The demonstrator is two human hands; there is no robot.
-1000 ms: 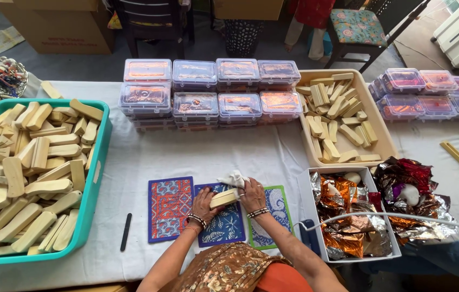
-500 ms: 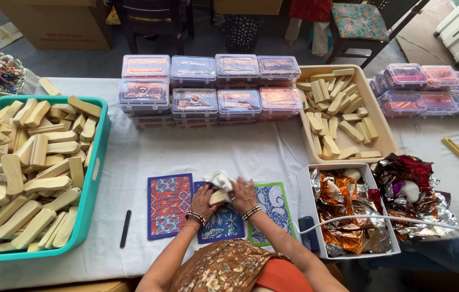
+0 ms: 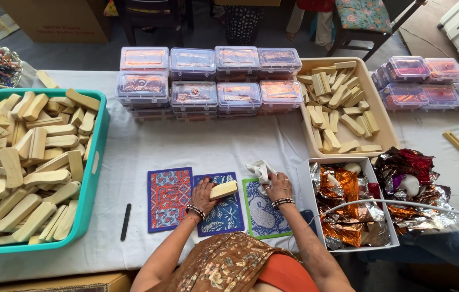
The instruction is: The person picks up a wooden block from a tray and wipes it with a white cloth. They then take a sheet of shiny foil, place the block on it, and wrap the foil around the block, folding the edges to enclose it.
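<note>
Desk (image 3: 197,146), covered in a white cloth, carrying all items shown. Teal plastic tub (image 3: 95,162) at the person's left, heaped with pale, smooth, rounded wooden blocks. Clear lidded boxes (image 3: 210,81), rectangular, stacked in rows along the far edge; a second group (image 3: 429,81) at far right. Beige tray (image 3: 376,127) right of centre, holding more wooden blocks lying loosely. White box (image 3: 316,205) near the right hand, filled with crinkled orange and silver foil; further crumpled foil (image 3: 413,189) lies just beside it.

Three printed fabric mats in a row before the person: red-orange (image 3: 169,197), blue (image 3: 228,213), green-edged with a paisley motif (image 3: 259,211). A thin black pen-like stick (image 3: 125,221) lies on the cloth between the tub and the mats.

Wooden block (image 3: 223,190): pale cream, oblong, smooth-faced with softened edges, lying tilted above the blue mat. Left hand (image 3: 203,196), wearing a beaded bracelet, has its grip closed around the block's left end, the rest of the block projecting toward the right hand. Right hand (image 3: 279,186), also braceleted, has its grip closed on a crumpled white cloth (image 3: 260,170), soft and folded, held over the green-edged mat just beside the block's free end; whether cloth and block touch cannot be told.
</note>
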